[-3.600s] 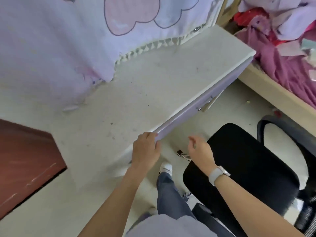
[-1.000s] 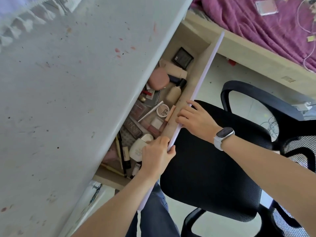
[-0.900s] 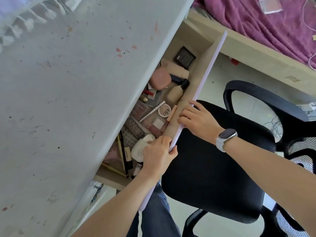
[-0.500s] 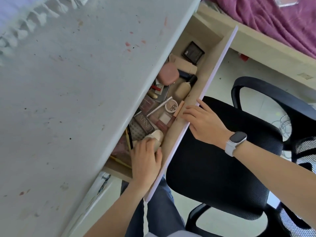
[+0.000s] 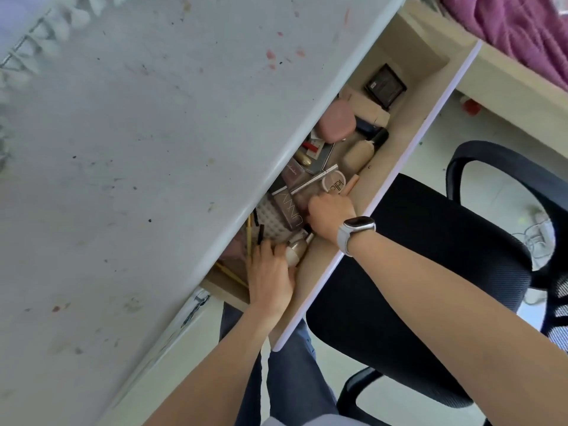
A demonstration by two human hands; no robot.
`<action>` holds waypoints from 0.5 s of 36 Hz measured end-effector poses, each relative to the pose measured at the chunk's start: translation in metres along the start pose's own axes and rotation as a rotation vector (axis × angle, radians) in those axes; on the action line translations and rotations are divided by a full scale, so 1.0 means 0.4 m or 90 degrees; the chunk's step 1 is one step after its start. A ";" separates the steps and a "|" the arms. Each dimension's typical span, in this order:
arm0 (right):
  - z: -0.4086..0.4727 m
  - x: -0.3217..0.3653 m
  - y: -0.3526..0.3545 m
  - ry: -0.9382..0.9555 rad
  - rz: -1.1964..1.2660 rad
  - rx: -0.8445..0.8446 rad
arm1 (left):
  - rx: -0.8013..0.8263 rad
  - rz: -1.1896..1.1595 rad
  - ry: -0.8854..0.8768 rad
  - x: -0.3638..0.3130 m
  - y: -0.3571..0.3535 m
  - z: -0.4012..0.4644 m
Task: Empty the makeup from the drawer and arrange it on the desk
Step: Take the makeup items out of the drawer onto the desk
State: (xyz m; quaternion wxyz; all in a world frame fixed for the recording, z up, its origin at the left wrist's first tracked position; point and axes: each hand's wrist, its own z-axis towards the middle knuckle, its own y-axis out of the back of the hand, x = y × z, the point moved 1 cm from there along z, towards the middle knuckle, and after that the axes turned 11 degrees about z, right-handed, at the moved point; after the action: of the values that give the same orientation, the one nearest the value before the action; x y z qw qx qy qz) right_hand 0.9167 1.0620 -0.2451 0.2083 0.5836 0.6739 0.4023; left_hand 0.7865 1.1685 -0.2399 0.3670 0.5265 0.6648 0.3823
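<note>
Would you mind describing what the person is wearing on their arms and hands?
Both forearms are bare, with no sleeves in view. The right wrist carries a smartwatch with a dark rounded-rectangular face and a white band. The left hand and right hand show no gloves; no rings are visible.

- Black mesh chair (image 5: 430, 256) sits at centre right, its curved armrest (image 5: 504, 167) arcing over pale floor (image 5: 479, 124).
- Left of the chair, a white, speckled desk top (image 5: 138, 149) fills the view, stained with small red marks.
- Beyond the chair, a light wooden bed frame (image 5: 507, 78) carries purple bedding (image 5: 528, 32).
- Fringed fabric (image 5: 37, 29) hangs at the desk's far left corner.
- Bright, even daylight all round the chair.
</note>
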 end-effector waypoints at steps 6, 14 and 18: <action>0.008 0.006 -0.009 -0.029 0.020 -0.004 | -0.012 -0.079 0.000 0.026 0.027 -0.032; -0.016 -0.002 0.015 -0.089 0.114 -0.021 | -0.066 -0.183 -0.030 0.050 0.111 -0.058; -0.059 0.001 0.061 -0.110 0.251 -0.051 | -0.071 -0.257 -0.011 0.075 0.162 -0.067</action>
State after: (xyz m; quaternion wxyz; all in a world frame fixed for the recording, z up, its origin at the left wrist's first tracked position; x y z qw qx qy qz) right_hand 0.9141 1.0550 -0.2118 0.2059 0.7276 0.5098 0.4103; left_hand 0.7845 1.2044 -0.1729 0.4707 0.3646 0.7314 0.3324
